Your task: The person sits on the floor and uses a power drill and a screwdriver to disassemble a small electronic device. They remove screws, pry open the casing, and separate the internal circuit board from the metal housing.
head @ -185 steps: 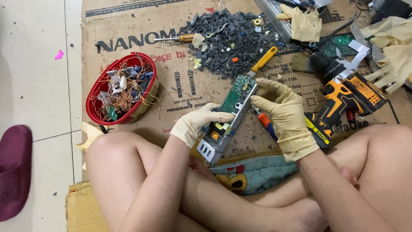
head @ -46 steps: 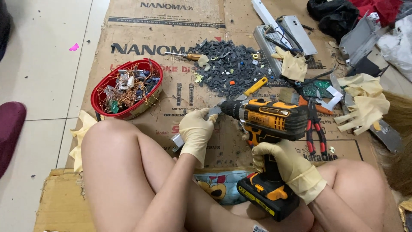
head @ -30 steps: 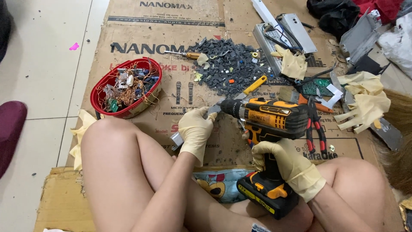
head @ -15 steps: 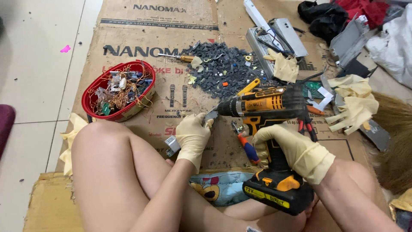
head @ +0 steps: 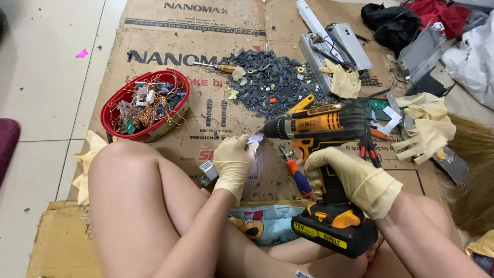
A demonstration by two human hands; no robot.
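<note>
Your right hand (head: 355, 177), in a cream rubber glove, is wrapped tight around the grip of the yellow-and-black cordless drill (head: 324, 154), its nose aimed left. Your left hand (head: 234, 162), gloved the same way, is curled closed over a long grey metal circuit unit (head: 208, 171) lying on the brown cardboard sheet (head: 154, 56) just ahead of your knees; the drill tip meets it near your fingers. A red oval basket of wires and scrap parts (head: 145, 103) sits to the left, and a heap of dark plastic chips (head: 267, 85) lies beyond the drill.
</note>
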